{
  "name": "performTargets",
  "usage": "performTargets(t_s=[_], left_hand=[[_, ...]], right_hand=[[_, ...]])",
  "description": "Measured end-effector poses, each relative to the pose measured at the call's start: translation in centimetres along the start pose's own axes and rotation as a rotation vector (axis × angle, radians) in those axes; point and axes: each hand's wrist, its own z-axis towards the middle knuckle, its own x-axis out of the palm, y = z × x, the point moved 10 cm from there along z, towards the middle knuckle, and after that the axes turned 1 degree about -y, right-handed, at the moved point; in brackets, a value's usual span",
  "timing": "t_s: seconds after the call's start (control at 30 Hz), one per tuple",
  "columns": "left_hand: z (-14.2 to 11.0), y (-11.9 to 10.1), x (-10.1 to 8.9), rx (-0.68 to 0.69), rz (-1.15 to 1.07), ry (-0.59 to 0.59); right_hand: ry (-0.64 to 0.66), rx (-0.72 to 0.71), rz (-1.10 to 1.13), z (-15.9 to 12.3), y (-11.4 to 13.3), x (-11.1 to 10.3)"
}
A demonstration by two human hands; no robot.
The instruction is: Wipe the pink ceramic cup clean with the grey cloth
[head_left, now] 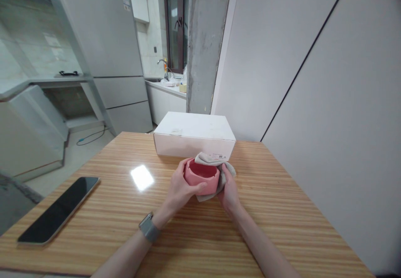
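A pink, open-topped pot (200,183) with faceted sides is held above the wooden table, its hollow inside facing up and toward me. My left hand (181,188) grips its left side, thumb across the front and fingers behind. A light grey cloth (222,180) wraps around the pot's right side and folds over its back rim. My right hand (229,189) is closed on this cloth and presses it against the pot. Some of the right fingers are hidden behind the cloth.
Just beyond my hands a white cardboard box (194,132) lies on the wooden table (263,219). A black phone (59,211) lies at the table's left. Behind stand a fridge (115,52), a sink counter and a concrete pillar (206,44); a white wall (338,115) borders the right.
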Motion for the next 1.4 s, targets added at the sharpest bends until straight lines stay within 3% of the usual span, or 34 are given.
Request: performTargets(t_s=[0.13,0.23,0.33,0.43,0.57,0.73,0.93,1.07,1.17,1.23,1.4], left_hand=[[-1.0,-0.2,-0.4,0.029,0.002,-0.187],[-1.1,0.2,0.1,0.022,-0.015,-0.169],[-0.5,0.9,0.9,-0.016,-0.093,-0.026],[0.0,1.6,1.0,-0.082,-0.147,0.045],[0.2,2.7,0.8,-0.202,-0.163,0.061],[-0.1,2.3,2.7,-0.228,-0.346,0.284],[0.3,1.9,0.7,-0.154,-0.195,0.08],[-0.3,0.9,-0.6,-0.047,-0.032,-0.115],[-0.8,0.6,-0.9,0.007,0.027,-0.195],[-0.8,0.8,-0.6,0.021,0.018,-0.163],[-0.4,1.7,1.2,-0.06,-0.191,0.064]], right_hand=[[-0.018,-0.239,-0.155,-1.3,1.3,0.3],[-0.056,-0.324,-0.219,-1.8,1.6,-0.1],[-0.152,-0.21,-0.151,-0.8,0.6,-1.9],[-0.148,-0.096,-0.073,0.5,-0.1,-2.8],[-0.058,-0.018,-0.074,1.0,-0.3,-2.1],[0.055,0.021,-0.073,0.3,-0.5,-0.3],[0.061,-0.047,-0.073,-0.3,-0.2,0.3],[0.008,-0.161,-0.115,-0.9,-0.2,0.0],[-0.004,-0.259,-0.161,-1.4,-0.1,-0.1],[-0.017,-0.282,-0.177,-1.4,0.1,-0.4],[-0.153,-0.212,-0.117,-0.1,1.0,-2.8]])
